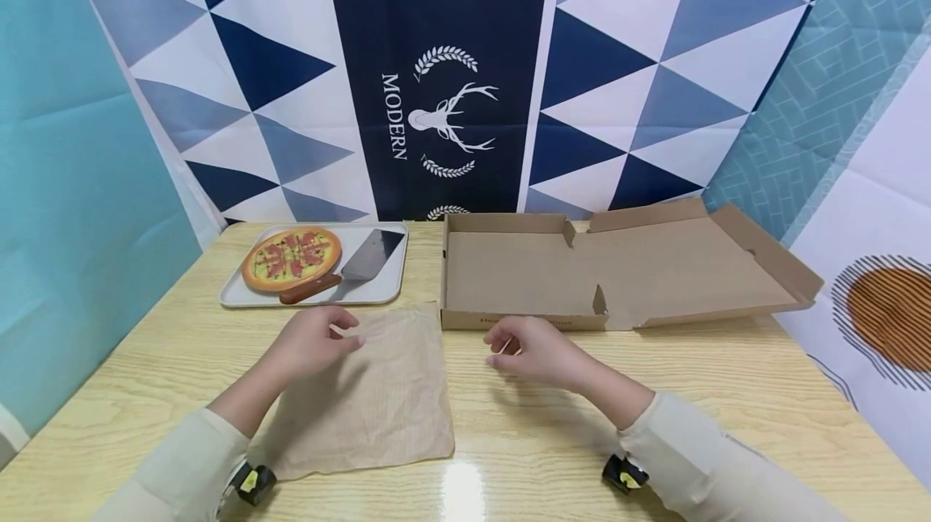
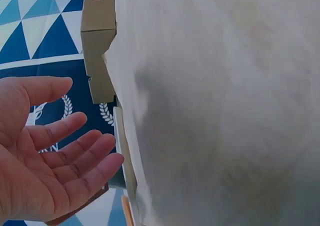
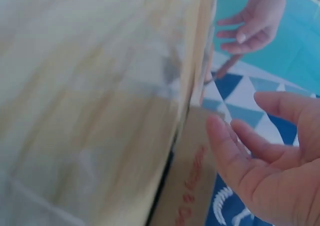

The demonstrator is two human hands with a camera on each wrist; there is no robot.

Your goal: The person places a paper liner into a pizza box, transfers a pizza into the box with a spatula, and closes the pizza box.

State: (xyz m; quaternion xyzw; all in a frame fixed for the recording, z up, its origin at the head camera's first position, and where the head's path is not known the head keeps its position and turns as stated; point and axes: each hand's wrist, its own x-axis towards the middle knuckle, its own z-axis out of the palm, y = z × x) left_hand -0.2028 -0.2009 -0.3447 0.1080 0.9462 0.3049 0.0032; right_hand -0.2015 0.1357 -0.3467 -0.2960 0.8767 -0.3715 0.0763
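My left hand (image 1: 313,346) hovers over a sheet of brown parchment paper (image 1: 393,393), its fingers loosely bent around nothing. In the left wrist view the same hand (image 2: 65,156) has its fingers spread apart. My right hand (image 1: 534,351) is above the wooden table, just in front of an opened cardboard pizza box (image 1: 509,271). Its fingers are relaxed and hold nothing, as the right wrist view also shows (image 3: 270,161). Behind the paper, a white tray (image 1: 396,284) bears a pizza (image 1: 292,258) and a pizza server (image 1: 371,254) with a brown handle.
The box lid (image 1: 676,263) lies folded open to the right, reaching the table's right edge. Patterned cloth (image 1: 451,126) hangs behind the wooden table (image 1: 509,441). A teal cloth (image 1: 87,142) hangs on the left side.
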